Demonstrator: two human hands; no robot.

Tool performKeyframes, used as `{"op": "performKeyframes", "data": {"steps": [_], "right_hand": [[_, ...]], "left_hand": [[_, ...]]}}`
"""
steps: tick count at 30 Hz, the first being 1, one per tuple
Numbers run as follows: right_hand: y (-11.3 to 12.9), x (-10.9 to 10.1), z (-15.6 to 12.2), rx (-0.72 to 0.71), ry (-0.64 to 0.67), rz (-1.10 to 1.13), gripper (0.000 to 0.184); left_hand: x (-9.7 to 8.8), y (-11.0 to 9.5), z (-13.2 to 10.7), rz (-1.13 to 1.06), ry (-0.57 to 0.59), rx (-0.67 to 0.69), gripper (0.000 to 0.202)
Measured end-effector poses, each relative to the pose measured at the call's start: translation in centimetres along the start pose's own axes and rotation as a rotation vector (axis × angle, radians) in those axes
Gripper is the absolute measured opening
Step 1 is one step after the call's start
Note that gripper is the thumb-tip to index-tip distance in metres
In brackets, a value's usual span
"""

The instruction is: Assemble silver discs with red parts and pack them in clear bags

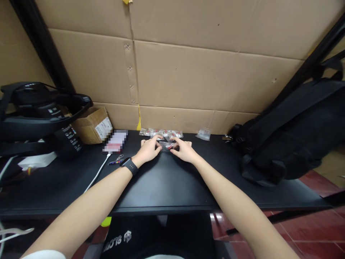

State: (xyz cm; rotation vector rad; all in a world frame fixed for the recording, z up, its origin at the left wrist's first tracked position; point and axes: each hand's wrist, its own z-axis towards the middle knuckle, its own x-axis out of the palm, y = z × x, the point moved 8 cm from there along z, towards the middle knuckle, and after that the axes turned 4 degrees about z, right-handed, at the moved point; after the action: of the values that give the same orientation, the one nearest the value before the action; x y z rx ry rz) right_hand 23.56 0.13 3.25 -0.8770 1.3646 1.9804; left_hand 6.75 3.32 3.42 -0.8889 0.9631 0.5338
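My left hand (149,148) and my right hand (184,149) meet over the middle of the black desk, their fingers curled toward each other. Between them is a small clear plastic bag (165,146) with something red in it, its two ends at my fingers and thumbs. Just behind, several similar clear bags (176,134) with red marks lie in a row along the cardboard. What these bags contain is too small to make out. A dark watch (129,165) is on my left wrist.
Left of my hands lie a phone (115,141) with a white cable (98,173) and a keychain (115,161). Farther left stand a cardboard box (93,124) and black gear (32,115). Another clear bag (204,134) and a black backpack (293,126) are on the right.
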Motion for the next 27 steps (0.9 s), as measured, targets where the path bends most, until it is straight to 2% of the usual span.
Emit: {"op": "performKeyframes", "data": {"steps": [8,10,14,18,22,24,27], "right_hand": [[-1.3,0.3,0.3,0.071,-0.082,0.025,0.04],[-1.5,0.3,0.7,0.079,-0.104,0.0,0.039],[-1.4,0.5,2.3,0.068,-0.135,-0.122,0.017],[-1.3,0.7,3.3,0.015,-0.106,-0.261,0.025],[-3.1,-1.8,2.6,0.058,-0.156,-0.314,0.029],[-5.1,-3.9,1.8,0.122,-0.184,-0.329,0.029],[-9.4,-7.5,0.2,0.32,-0.229,-0.405,0.031]], "left_hand": [[0.1,-0.1,-0.1,-0.004,-0.016,-0.022,0.046],[0.1,0.1,0.1,0.024,-0.024,-0.04,0.04],[0.2,0.2,0.9,0.131,-0.027,-0.01,0.021],[0.5,0.7,1.3,0.233,0.003,0.008,0.035],[0.2,1.3,0.8,0.294,0.014,0.02,0.047],[-0.3,1.5,0.5,0.307,0.011,0.027,0.045],[-1.4,1.9,0.3,0.335,0.012,0.032,0.039]]}}
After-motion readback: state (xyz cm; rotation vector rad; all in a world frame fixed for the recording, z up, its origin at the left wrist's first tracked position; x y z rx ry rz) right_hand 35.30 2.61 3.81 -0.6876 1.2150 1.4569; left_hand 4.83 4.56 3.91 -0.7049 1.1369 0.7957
